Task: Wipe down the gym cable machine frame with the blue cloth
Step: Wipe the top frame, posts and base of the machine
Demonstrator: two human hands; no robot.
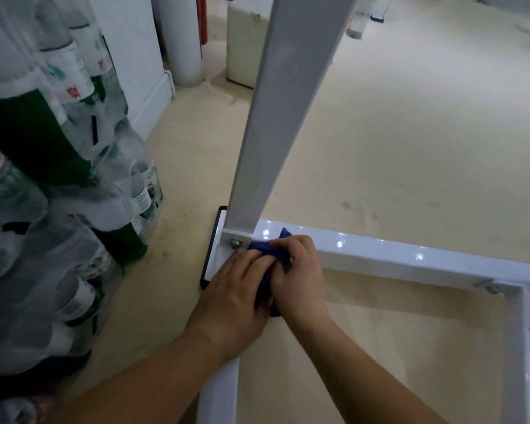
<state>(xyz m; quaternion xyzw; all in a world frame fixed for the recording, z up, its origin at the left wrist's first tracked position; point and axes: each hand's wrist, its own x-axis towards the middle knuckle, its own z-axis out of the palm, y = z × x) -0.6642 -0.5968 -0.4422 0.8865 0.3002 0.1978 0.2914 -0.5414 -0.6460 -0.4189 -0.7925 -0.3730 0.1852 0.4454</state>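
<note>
The blue cloth point(268, 250) is bunched between both hands on the corner of the white frame point(410, 258), just in front of the upright post point(276, 117). The right hand point(300, 270) grips it with curled fingers. The left hand point(231, 301) lies flat on it, fingers nearly straight, tips beside a bolt point(234, 243). Wrapped bottles point(74, 209) are stacked left of the left hand.

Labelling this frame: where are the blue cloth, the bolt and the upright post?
blue cloth point(268, 250): head view, bunched top fold.
bolt point(235, 243): head view, its metal head.
upright post point(276, 117): head view, front face.
</note>
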